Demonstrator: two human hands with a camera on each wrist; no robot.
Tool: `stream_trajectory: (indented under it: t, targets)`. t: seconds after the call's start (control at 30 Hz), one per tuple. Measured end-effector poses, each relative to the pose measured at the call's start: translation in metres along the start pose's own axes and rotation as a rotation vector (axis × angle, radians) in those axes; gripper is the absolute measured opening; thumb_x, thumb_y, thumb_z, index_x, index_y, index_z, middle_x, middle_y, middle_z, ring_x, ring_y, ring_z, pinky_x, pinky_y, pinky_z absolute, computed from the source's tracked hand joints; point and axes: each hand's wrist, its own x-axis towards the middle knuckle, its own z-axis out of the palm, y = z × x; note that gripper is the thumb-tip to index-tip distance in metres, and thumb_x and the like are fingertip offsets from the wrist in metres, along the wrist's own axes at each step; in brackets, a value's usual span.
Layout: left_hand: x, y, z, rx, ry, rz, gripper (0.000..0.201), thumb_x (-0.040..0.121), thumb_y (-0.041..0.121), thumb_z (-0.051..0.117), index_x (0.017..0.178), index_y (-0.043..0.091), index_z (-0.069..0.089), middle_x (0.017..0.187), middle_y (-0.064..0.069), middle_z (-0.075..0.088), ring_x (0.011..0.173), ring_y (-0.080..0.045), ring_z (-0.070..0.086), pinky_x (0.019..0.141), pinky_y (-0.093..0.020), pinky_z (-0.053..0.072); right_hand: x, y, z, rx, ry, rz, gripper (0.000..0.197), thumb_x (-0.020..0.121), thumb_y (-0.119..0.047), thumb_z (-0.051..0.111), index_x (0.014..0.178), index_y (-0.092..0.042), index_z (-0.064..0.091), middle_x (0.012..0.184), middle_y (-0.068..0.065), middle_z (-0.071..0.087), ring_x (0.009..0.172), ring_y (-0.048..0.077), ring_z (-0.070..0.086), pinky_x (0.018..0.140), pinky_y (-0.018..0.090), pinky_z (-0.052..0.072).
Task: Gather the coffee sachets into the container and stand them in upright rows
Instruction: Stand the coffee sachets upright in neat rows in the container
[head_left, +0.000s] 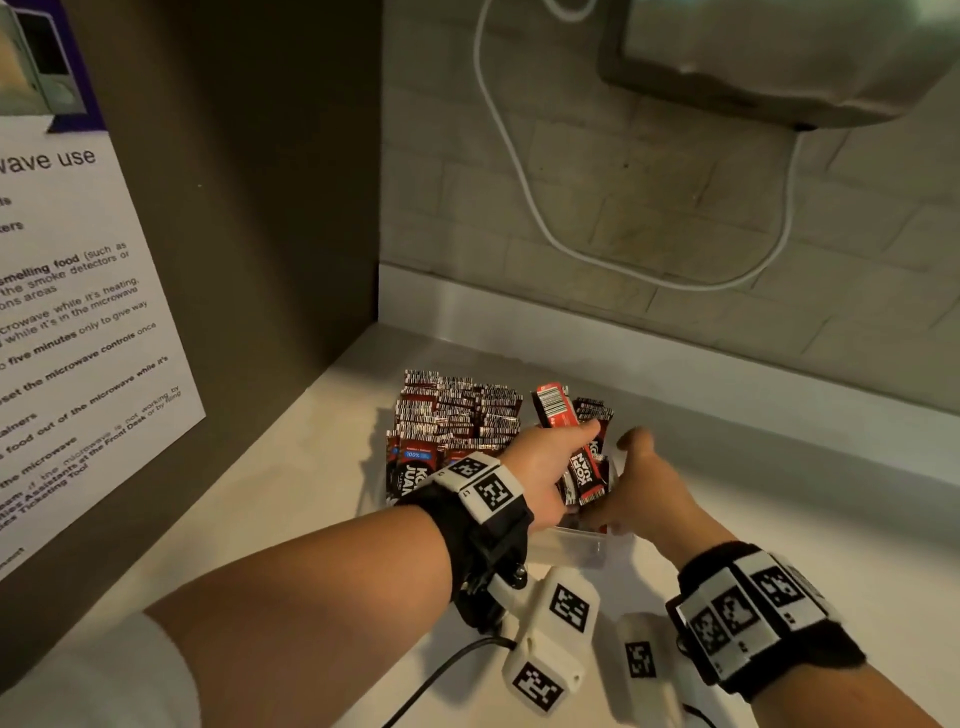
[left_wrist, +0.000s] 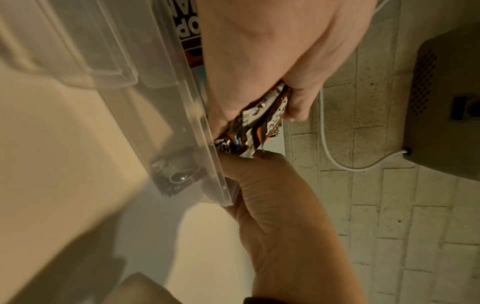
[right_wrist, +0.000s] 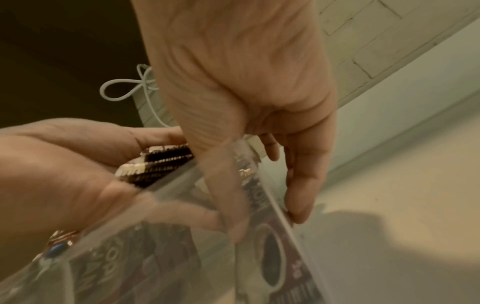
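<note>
Left hand (left_wrist: 259, 61) pinching dark coffee sachets (left_wrist: 262, 121) beside a clear container (left_wrist: 166, 102); right hand (left_wrist: 280, 216) gripping its corner, brick wall (left_wrist: 376, 205) behind

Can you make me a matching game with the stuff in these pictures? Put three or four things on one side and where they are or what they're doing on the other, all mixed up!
Things:
1. Left hand
2. Right hand
3. Sachet rows
4. White cable

Places or states:
A. Hanging in a loop on the tiled wall
B. Standing upright in the left part of the container
C. Gripping a bunch of sachets
D. At the container's right rim, thumb inside, fingers outside

Pairs: 1-C, 2-D, 3-B, 4-A
</note>
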Motion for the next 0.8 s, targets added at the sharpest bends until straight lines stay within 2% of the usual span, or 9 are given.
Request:
stream_trajectory:
  t: [0.07, 0.13, 0.23, 0.3, 0.37, 0.5, 0.63, 0.8]
  targets:
    - [0.002, 0.0, 0.0, -0.006, -0.002, 0.009, 0.023, 0.089, 0.022, 0.069, 0.108, 0.01, 0.064, 0.109, -0.015, 0.069, 0.095, -0.031, 0.067, 0.081, -0.041, 0.054, 0.002, -0.002, -0.001, 0.001, -0.08, 0.06, 0.089, 0.061, -0.006, 0.086, 0.128, -0.012, 0.027, 0.088, 0.006, 0.056, 0.076, 0.023, 0.061, 0.048, 0.027, 0.052]
    - [0.003, -0.001, 0.001, -0.009, 0.002, 0.022, 0.025, 0.089, 0.022, 0.069, 0.11, 0.009, 0.064, 0.11, -0.016, 0.069, 0.097, -0.032, 0.067, 0.084, -0.041, 0.054, 0.005, -0.003, -0.002, -0.034, -0.121, 0.086, 0.082, 0.063, -0.005, 0.083, 0.127, -0.011, 0.032, 0.087, 0.004, 0.056, 0.077, 0.022, 0.061, 0.045, 0.025, 0.05]
    - [0.005, -0.002, 0.002, -0.001, 0.009, 0.044, 0.028, 0.088, 0.021, 0.07, 0.112, 0.008, 0.064, 0.111, -0.016, 0.069, 0.1, -0.032, 0.067, 0.089, -0.043, 0.053, 0.01, -0.006, -0.003, -0.118, -0.146, 0.083, 0.061, 0.062, -0.007, 0.083, 0.113, -0.011, 0.05, 0.082, 0.003, 0.066, 0.067, 0.018, 0.065, 0.052, 0.027, 0.055]
    - [0.006, -0.001, 0.001, 0.008, 0.016, 0.058, 0.031, 0.088, 0.022, 0.07, 0.114, 0.009, 0.063, 0.111, -0.016, 0.069, 0.101, -0.033, 0.067, 0.091, -0.045, 0.053, 0.013, -0.006, -0.002, -0.172, -0.143, 0.059, 0.043, 0.065, -0.016, 0.083, 0.101, -0.012, 0.059, 0.076, 0.006, 0.072, 0.063, 0.019, 0.069, 0.056, 0.028, 0.058]
    - [0.008, 0.0, 0.0, 0.008, 0.026, 0.076, 0.032, 0.088, 0.022, 0.07, 0.116, 0.009, 0.063, 0.112, -0.017, 0.069, 0.104, -0.033, 0.066, 0.095, -0.047, 0.051, 0.016, -0.005, -0.002, -0.193, -0.125, 0.037, 0.029, 0.072, -0.023, 0.081, 0.092, -0.013, 0.062, 0.067, 0.005, 0.072, 0.058, 0.018, 0.07, 0.049, 0.024, 0.055]
    - [0.008, 0.003, -0.001, -0.009, 0.007, 0.09, 0.019, 0.089, 0.019, 0.069, 0.105, 0.013, 0.062, 0.108, -0.015, 0.068, 0.1, -0.031, 0.065, 0.097, -0.046, 0.05, 0.02, -0.007, -0.001, -0.193, -0.106, 0.001, 0.036, 0.077, -0.026, 0.078, 0.101, -0.015, 0.053, 0.07, -0.002, 0.066, 0.047, 0.012, 0.066, 0.043, 0.025, 0.053]
    - [0.009, 0.003, -0.001, -0.002, -0.006, 0.087, 0.014, 0.089, 0.019, 0.068, 0.1, 0.012, 0.063, 0.097, -0.013, 0.067, 0.093, -0.029, 0.064, 0.096, -0.044, 0.05, 0.023, -0.006, 0.002, -0.198, -0.099, -0.016, 0.038, 0.083, -0.024, 0.071, 0.111, -0.015, 0.046, 0.075, -0.001, 0.064, 0.05, 0.016, 0.067, 0.058, 0.034, 0.06]
    - [0.009, 0.004, 0.0, -0.002, -0.045, 0.085, 0.016, 0.09, 0.018, 0.067, 0.103, 0.01, 0.063, 0.098, -0.012, 0.067, 0.092, -0.028, 0.063, 0.096, -0.044, 0.049, 0.021, -0.004, 0.006, -0.226, -0.064, -0.08, 0.051, 0.085, -0.03, 0.067, 0.123, -0.014, 0.037, 0.085, 0.001, 0.065, 0.05, 0.017, 0.066, 0.05, 0.027, 0.054]
